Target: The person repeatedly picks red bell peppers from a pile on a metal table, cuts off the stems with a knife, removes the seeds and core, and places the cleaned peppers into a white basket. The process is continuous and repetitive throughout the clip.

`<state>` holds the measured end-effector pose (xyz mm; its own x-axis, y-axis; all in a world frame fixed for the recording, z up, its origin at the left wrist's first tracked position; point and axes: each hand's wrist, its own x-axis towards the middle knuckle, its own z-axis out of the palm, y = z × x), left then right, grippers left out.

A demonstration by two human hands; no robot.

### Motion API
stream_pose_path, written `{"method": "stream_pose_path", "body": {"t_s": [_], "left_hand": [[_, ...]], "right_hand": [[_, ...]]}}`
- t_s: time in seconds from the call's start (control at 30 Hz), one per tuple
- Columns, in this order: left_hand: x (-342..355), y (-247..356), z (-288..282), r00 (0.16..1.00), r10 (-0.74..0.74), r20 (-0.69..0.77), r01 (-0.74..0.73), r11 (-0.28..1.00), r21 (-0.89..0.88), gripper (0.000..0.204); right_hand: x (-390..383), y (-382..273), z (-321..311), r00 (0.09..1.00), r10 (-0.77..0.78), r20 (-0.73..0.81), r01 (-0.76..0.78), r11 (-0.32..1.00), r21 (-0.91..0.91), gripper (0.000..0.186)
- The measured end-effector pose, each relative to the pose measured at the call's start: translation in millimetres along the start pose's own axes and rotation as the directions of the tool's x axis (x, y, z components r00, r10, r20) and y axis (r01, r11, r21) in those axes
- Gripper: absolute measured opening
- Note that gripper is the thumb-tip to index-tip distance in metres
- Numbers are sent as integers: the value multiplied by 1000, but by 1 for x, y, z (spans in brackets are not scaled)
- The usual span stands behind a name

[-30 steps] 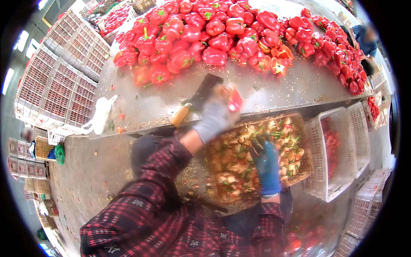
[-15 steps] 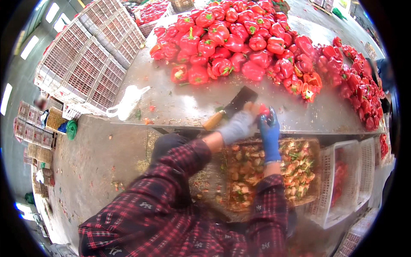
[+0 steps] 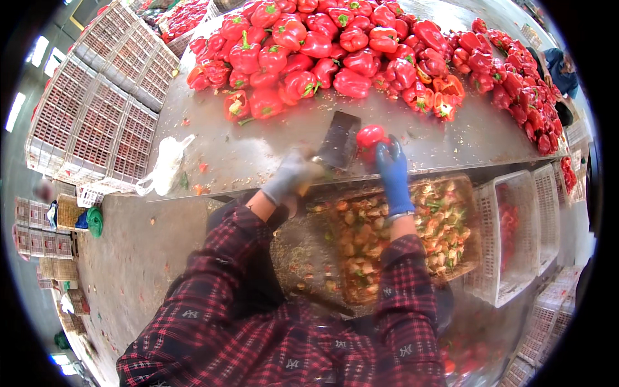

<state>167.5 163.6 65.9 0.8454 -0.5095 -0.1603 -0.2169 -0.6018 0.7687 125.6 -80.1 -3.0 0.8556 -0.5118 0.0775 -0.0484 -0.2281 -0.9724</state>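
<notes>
My left hand, in a grey glove and motion-blurred, is closed on the wooden handle of a dark-bladed cleaver at the steel table's front edge. Just right of the blade, my right hand in a blue glove grips a red pepper at its near side. A large heap of red peppers covers the back of the steel table. Below my right arm lies a crate of pale pepper cores and trimmings.
A white bag lies at the table's left. Crate stacks stand left. White crates, one holding red pieces, stand right. Another pepper pile runs down the right, where a person in blue bends.
My left hand has moved left and down from the pepper to the cleaver's handle. My right hand has risen from over the trimmings crate and taken the pepper.
</notes>
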Motion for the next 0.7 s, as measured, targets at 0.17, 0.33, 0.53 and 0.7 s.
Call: {"method": "stream_pose_path", "body": {"t_s": [0.17, 0.33, 0.53, 0.7], "left_hand": [[-23, -10, -11, 973, 30, -228, -105, 939, -327, 48], [-32, 46, -23, 882, 392, -260, -342, 914, 218, 41], [-43, 58, -16, 978, 192, -86, -160, 943, 292, 43], [-38, 88, -25, 984, 176, -5, -153, 870, 468, 46]], "right_hand": [[11, -2, 6, 999, -34, -35, 29, 993, -113, 58], [14, 20, 12, 991, -101, -83, 85, 981, -177, 61], [6, 0, 18, 983, -150, -101, 97, 910, -402, 65], [1, -9, 16, 985, -127, -118, 65, 901, -428, 60]]}}
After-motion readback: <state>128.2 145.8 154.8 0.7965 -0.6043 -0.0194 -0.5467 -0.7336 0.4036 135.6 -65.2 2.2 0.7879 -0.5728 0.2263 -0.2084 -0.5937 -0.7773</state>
